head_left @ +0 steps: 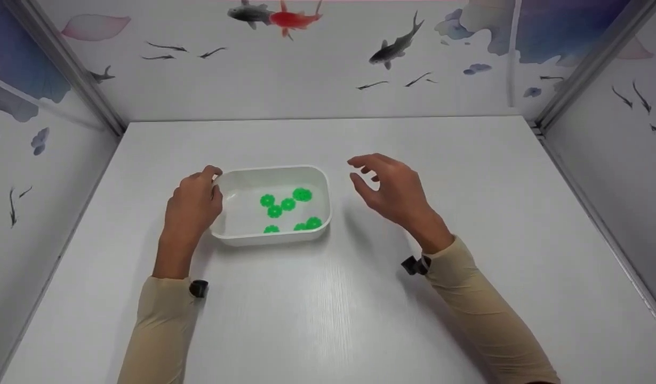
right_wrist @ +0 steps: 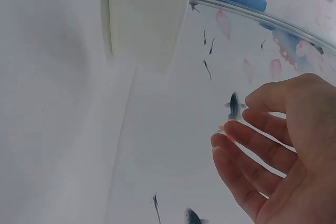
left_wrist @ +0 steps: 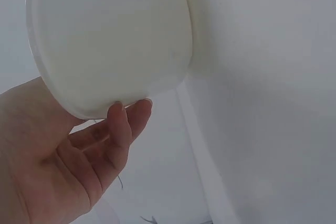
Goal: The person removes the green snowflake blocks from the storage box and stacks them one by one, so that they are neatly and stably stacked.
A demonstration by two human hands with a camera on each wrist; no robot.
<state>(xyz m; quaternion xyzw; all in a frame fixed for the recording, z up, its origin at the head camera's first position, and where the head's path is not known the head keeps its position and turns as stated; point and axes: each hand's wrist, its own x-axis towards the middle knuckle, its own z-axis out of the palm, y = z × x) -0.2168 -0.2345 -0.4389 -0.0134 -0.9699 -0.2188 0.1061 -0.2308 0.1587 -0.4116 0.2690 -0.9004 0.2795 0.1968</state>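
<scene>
A white rectangular plastic tub [head_left: 269, 239] with rounded corners sits on the table. Inside it lie several small green flower-shaped pieces [head_left: 274, 212], some grouped toward the right side and others along the front wall. My left hand [head_left: 192, 200] grips the tub's left end at the rim. In the left wrist view, the fingertips [left_wrist: 119, 114] press against the tub's outer wall [left_wrist: 115, 40]. To the right of the tub, my right hand [head_left: 396, 186] hovers above the table with fingers loosely bent and nothing in them; the right wrist view shows the same relaxed fingers [right_wrist: 257, 140].
The white table [head_left: 317, 309] is bordered by a back panel [head_left: 306, 80] painted with fish, plus side panels left [head_left: 34, 186] and right [head_left: 605, 149]. Each wrist carries a small black camera.
</scene>
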